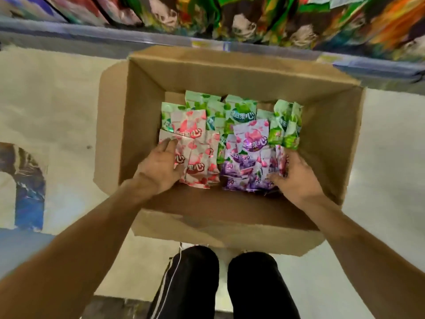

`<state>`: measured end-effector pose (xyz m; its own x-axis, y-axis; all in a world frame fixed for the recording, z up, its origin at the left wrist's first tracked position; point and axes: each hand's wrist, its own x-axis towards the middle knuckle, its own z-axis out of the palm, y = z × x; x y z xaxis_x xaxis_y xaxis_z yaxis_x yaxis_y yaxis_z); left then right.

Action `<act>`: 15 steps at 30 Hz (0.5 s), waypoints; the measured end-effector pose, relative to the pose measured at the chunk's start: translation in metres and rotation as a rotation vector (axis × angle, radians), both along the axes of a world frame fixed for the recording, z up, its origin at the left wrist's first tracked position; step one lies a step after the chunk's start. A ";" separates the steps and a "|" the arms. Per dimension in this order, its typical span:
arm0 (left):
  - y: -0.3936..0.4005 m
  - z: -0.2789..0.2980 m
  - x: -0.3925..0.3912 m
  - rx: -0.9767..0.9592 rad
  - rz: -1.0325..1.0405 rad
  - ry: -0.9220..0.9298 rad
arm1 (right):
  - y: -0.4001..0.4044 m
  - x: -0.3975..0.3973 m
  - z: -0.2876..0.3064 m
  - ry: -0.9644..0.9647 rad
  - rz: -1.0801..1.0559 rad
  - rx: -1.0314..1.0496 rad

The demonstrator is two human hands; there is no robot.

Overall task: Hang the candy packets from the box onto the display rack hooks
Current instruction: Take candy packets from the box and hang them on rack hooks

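Note:
An open cardboard box (147, 93) stands on the floor below me, holding several candy packets. Green packets (239, 111) lie at the back, pink-and-white ones (190, 130) at the left, purple ones (250, 139) at the right. My left hand (158, 166) is inside the box, with its fingers laid over the edge of the pink packets. My right hand (296, 176) reaches in at the right, fingers curled round the edge of the purple packets (279, 162). No rack hooks are in view.
A shelf edge (161, 39) with colourful snack bags (241, 17) above it runs along the top, just behind the box. My legs in black trousers (195, 284) stand at the box's near flap. Pale floor lies on both sides.

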<state>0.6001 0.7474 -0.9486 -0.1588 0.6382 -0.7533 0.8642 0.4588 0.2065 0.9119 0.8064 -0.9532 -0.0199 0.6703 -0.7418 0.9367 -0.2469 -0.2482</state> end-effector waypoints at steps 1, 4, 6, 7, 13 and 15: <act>0.000 -0.012 -0.002 0.034 -0.007 0.021 | -0.003 0.001 -0.010 -0.020 -0.047 0.007; 0.005 -0.043 -0.009 0.112 -0.063 0.115 | -0.006 0.000 -0.030 -0.060 -0.185 -0.001; 0.012 -0.059 -0.015 0.074 -0.170 0.173 | -0.007 0.000 -0.041 -0.055 -0.248 -0.022; 0.016 -0.065 -0.017 0.042 -0.216 0.201 | -0.007 -0.001 -0.045 -0.053 -0.263 -0.038; 0.032 -0.069 -0.016 0.034 -0.398 0.399 | -0.010 -0.005 -0.056 -0.123 -0.183 -0.001; 0.031 -0.062 -0.018 0.029 -0.408 0.391 | -0.014 -0.001 -0.052 -0.159 -0.153 0.016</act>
